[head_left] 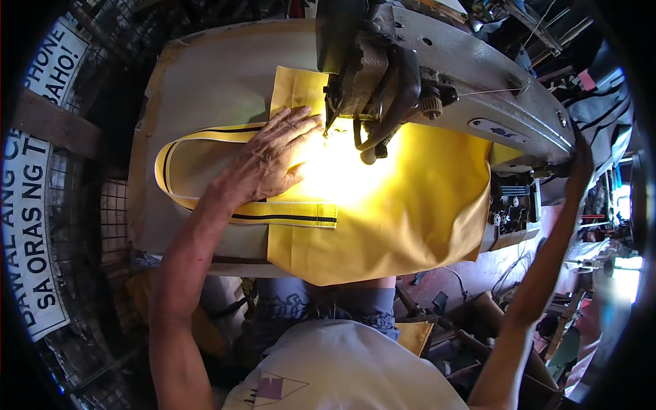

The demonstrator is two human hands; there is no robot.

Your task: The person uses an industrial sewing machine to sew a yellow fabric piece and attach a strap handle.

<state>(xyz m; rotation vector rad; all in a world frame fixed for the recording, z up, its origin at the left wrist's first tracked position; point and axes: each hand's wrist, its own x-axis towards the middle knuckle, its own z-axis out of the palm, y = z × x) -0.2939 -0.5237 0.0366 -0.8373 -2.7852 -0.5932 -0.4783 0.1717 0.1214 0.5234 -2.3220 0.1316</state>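
Note:
My left hand (277,154) lies flat, fingers spread, on a yellow fabric panel (410,225), just left of the needle area of a sewing machine (471,75). Under that hand passes a yellow strap (167,154) with a black stripe, looped out to the left. One strap end rests on the panel's near left part; the other runs beneath my hand. Bright lamp light washes out the cloth by the presser foot. My right arm reaches to the machine's far right end, where my right hand (582,154) is at the wheel side; its fingers are too dark to make out.
The pale machine table (212,61) has a worn, taped edge. White signs (41,225) hang on wire mesh at the left. Dark cloth (601,109) is piled behind the machine's right end. Wood pieces and clutter lie below right. A thread (488,91) stretches along the machine arm.

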